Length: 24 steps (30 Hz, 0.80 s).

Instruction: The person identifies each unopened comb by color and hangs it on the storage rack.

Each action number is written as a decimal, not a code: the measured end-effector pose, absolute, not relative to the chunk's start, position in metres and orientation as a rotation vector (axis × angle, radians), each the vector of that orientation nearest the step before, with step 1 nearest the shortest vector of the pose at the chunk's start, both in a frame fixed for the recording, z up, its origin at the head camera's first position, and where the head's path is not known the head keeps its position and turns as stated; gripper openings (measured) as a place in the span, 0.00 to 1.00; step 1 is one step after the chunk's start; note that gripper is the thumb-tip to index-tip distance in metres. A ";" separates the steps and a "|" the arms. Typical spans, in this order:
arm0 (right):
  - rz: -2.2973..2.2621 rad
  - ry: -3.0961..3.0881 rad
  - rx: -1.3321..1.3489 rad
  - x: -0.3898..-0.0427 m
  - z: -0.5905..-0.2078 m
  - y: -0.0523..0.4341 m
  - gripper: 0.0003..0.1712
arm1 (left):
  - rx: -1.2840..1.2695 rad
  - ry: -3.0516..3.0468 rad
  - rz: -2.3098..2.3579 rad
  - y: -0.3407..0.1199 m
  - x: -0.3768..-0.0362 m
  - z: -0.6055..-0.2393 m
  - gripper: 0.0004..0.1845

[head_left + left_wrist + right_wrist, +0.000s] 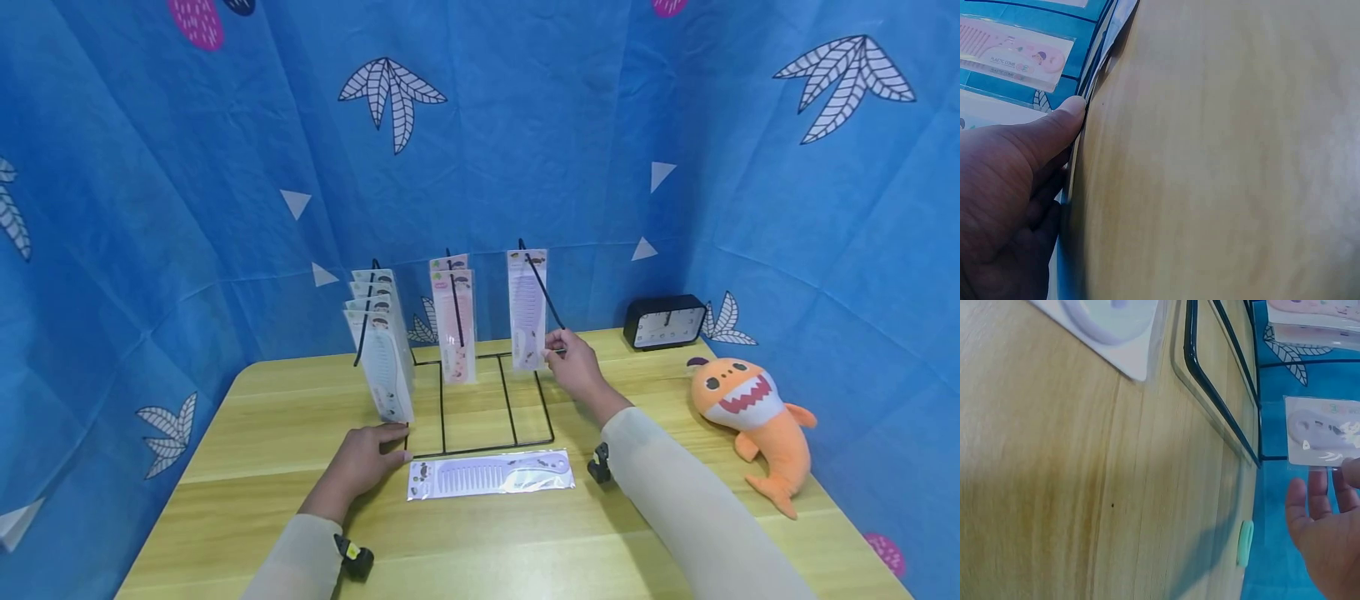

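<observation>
One black wire rack [480, 417] stands on the wooden table [247, 433], with three upright hooks carrying packaged combs. Left hook: a stack of about four packs [381, 350], front one white. Middle hook: two packs, front one pink [455, 325]. Right hook: one pack, a pale lilac comb [527, 308]. One more packaged comb [491, 476] lies flat on the table just in front of the rack base, between the two forearms. Right hand [573, 360] is at the lower edge of the right-hook pack, thumb and fingertips pinching its bottom corner; in the right wrist view the fingers [1319, 500] sit just under the pack's clear edge. Left hand [367, 458] rests flat on the table at the rack's front left corner, fingers relaxed, thumb [1063, 122] pressed against the base wire; it holds nothing. Near the back right of the table stands one black clock [665, 322]; one orange shark plush toy [753, 421] lies on the right side, well apart from the rack. Blue patterned cloth [525, 125] encloses the table on three sides.
</observation>
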State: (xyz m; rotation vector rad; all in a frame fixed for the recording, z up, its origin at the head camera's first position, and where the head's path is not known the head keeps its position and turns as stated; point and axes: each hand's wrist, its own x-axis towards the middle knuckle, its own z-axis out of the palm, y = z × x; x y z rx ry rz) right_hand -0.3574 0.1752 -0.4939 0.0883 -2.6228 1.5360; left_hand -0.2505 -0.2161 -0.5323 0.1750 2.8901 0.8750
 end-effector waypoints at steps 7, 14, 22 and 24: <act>1.502 -2.643 0.095 -0.356 -0.492 0.174 0.12 | 0.177 2.895 0.877 -0.215 -0.252 -0.534 0.26; 1.512 -2.640 0.130 -0.354 -0.493 0.176 0.14 | 0.182 2.894 0.858 -0.216 -0.250 -0.533 0.26; 1.447 -2.693 0.211 -0.331 -0.495 0.186 0.21 | 0.174 2.881 0.869 -0.214 -0.249 -0.530 0.27; 1.398 -2.739 0.298 -0.317 -0.493 0.188 0.21 | 0.177 2.880 0.866 -0.215 -0.249 -0.530 0.27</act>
